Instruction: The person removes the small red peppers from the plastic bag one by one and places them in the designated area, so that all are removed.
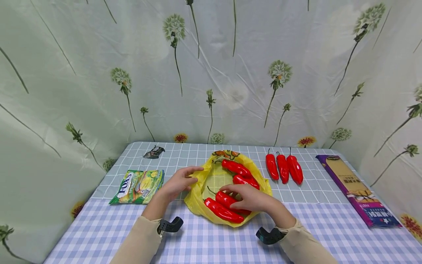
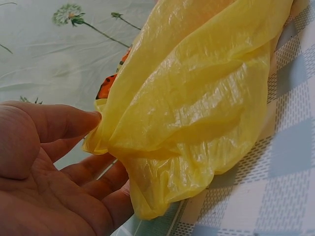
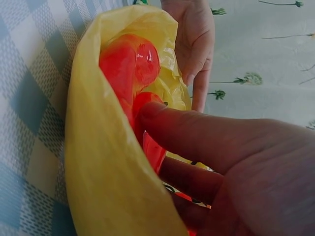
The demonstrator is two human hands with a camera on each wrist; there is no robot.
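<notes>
Thin yellow plastic bag lies open mid-tabletop, on the checked blue-and-white tablecloth. Four glossy red chili peppers inside it: two at the far side, two at the near side.

Left hand at the bag's left edge; in the left wrist view thumb and fingers pinch the bag rim, so its grip is closed on the plastic.

Right hand rests over the near peppers; the right wrist view shows the thumb pressed on a red pepper with the fingers curled under it, so its grip is closed on that pepper inside the bag.

Right of the bag, apart from it: three more red chili peppers in a row, side by side. Far right: long purple-and-tan flat box. Left of the bag: green and yellow candy packet lying flat. Far left: small dark crumpled wrapper. Pale green dandelion-print curtain behind the tabletop.
</notes>
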